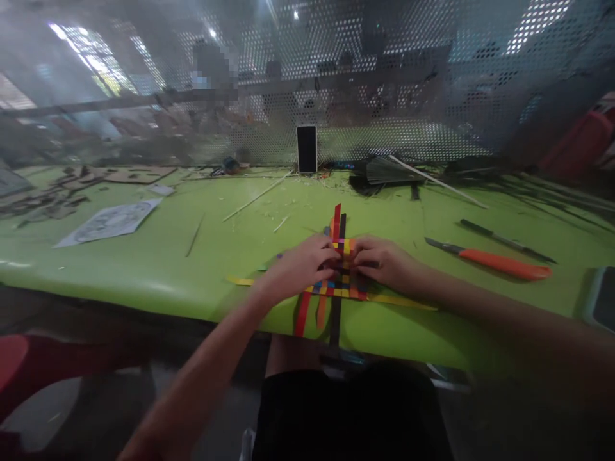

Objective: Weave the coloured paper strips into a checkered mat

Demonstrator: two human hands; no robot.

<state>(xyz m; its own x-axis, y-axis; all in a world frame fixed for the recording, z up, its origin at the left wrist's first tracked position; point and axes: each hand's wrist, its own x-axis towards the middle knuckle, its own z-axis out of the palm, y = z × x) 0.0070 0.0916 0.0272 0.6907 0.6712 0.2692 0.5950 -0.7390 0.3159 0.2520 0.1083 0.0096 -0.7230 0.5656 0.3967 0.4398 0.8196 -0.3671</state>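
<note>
A colourful mat of woven strips (pixel 345 282) lies near the front edge of the table, chequered in red, yellow, blue, orange and black. Loose strip ends stick out on its sides: a red strip (pixel 302 314) and a black strip (pixel 335 320) hang toward me, and a yellow strip (pixel 408 301) points right. My left hand (pixel 310 259) is over the weave's left part, fingers bent and pressed on it. At the right side, my right hand (pixel 382 257) pinches the weave between thumb and fingers. The exact strips under my fingertips are hidden.
An orange-handled cutter (pixel 504 262) and a thin dark blade (pixel 507 241) lie to the right. A phone (pixel 307 148) stands against the perforated metal screen. Printed paper (pixel 113 222) is at left, dark strips (pixel 391 171) at the back. A red chair (pixel 14 358) is below left.
</note>
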